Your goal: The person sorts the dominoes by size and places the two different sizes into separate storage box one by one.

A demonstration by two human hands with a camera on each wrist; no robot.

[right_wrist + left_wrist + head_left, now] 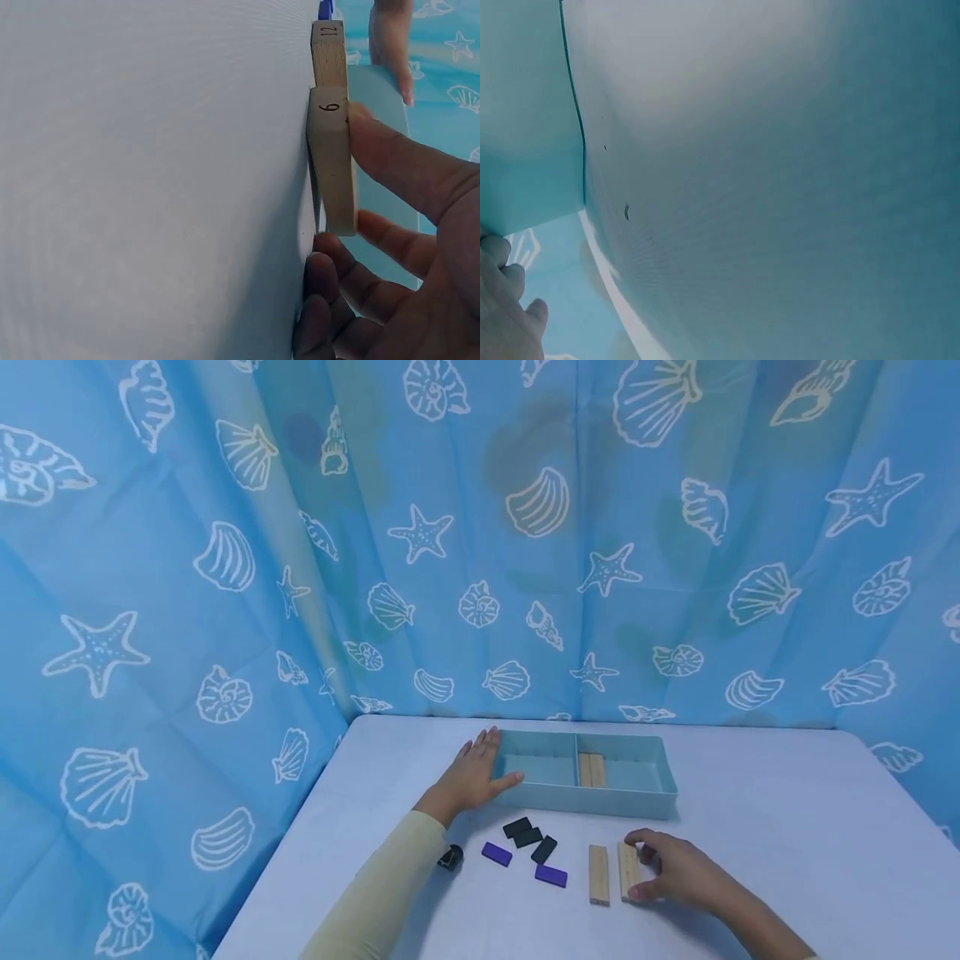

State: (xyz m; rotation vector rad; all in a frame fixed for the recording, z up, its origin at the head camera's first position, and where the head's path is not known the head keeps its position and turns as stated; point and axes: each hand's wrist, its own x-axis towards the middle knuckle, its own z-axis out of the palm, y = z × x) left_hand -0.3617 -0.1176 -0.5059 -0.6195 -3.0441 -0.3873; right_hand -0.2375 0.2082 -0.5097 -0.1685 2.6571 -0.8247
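At the left end of a pale teal box (600, 802) rests my left hand (467, 777), its fingers extended over the far side and its thumb on the near wall. My right hand (678, 870) pinches a wooden block (628, 870) by its two ends, thumb at the near end. In the right wrist view, the held block (332, 165) has one number on its end face and tilts slightly off the table. Beside it lies a second wooden block (598, 877), marked 12. More wooden blocks (592, 770) lie in the box's right compartment, against the divider.
Left of the wooden blocks lie several black pieces (528, 837), a purple piece (497, 853) and another purple piece (551, 876). A small black object (451, 857) sits by my left sleeve. A blue shell-patterned curtain (480, 568) hangs behind the white table (787, 827).
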